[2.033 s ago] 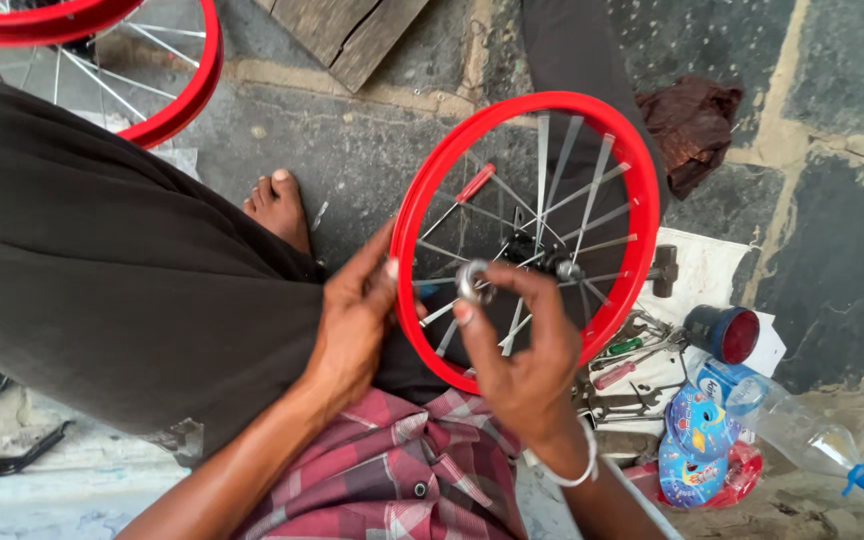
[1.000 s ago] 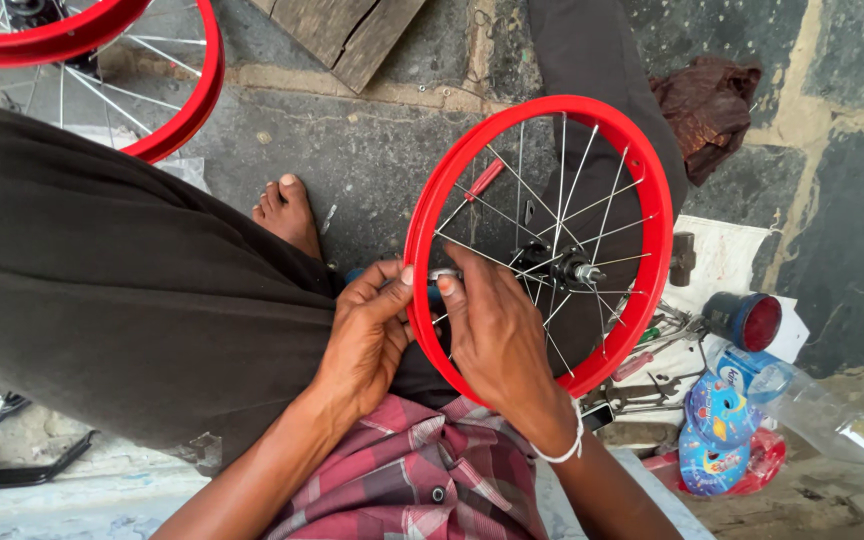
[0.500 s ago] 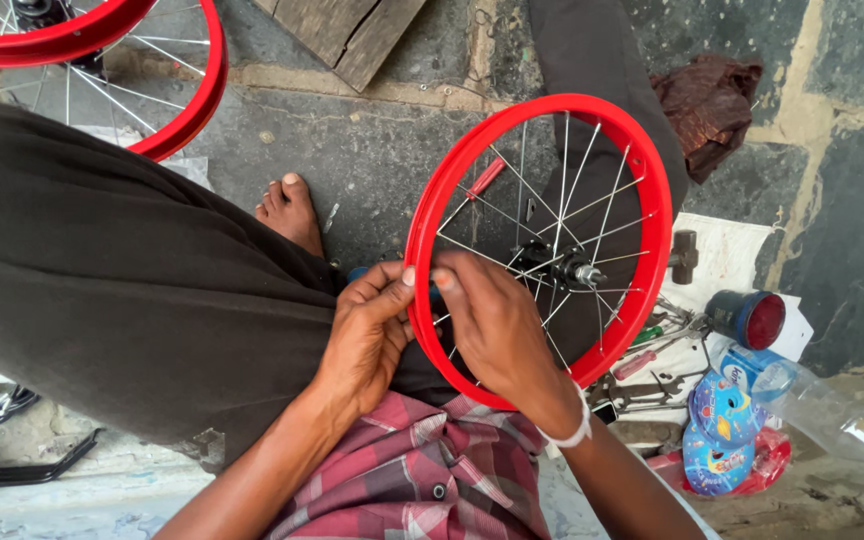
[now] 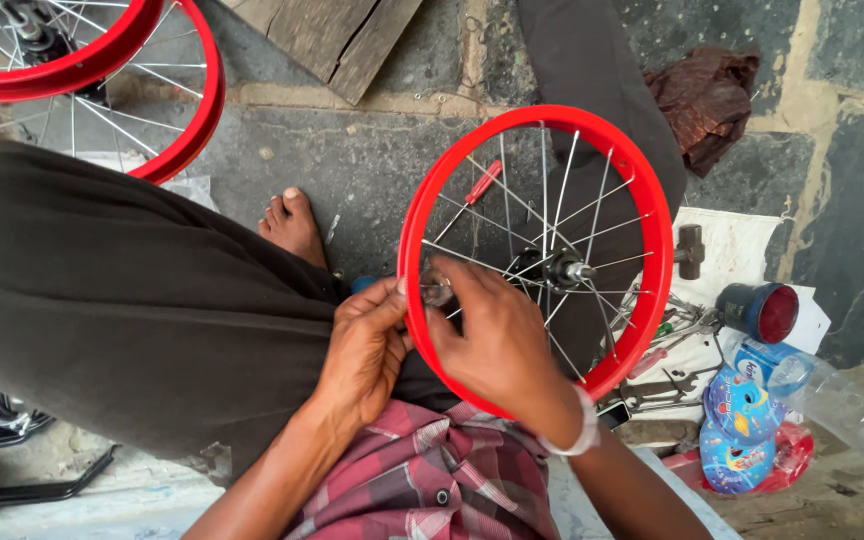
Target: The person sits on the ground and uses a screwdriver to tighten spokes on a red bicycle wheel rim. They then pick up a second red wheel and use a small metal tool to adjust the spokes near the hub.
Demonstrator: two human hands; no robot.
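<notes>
Forearms rise from the bottom edge over your plaid shirt (image 4: 432, 485) and meet at the near-left arc of the red wheel rim (image 4: 642, 210). Your left hand (image 4: 364, 352) sits outside the rim, wrist bent, fingers curled in and thumb tip pressed to the rim's outer face; what it pinches, if anything, cannot be made out. Your right hand (image 4: 497, 340) reaches through the spokes, palm down, a pale band at the wrist; thumb and forefinger close on a small silvery fitting (image 4: 436, 291) just inside the rim. The wheel stands tilted against your dark-trousered left leg (image 4: 132, 310), its hub (image 4: 562, 270) right of your knuckles. A bare foot (image 4: 292, 225) rests on the stone floor beyond the knee. Right of the wheel lie metal tools (image 4: 677, 320) on white paper, a blue can with a red lid (image 4: 760, 310) and a clear plastic bottle (image 4: 842, 400). Farther off, a second red wheel (image 4: 167, 120) fills the upper left, a wooden plank (image 4: 342, 35) lies at the top, and a brown rag (image 4: 707, 95) is bunched at upper right.
</notes>
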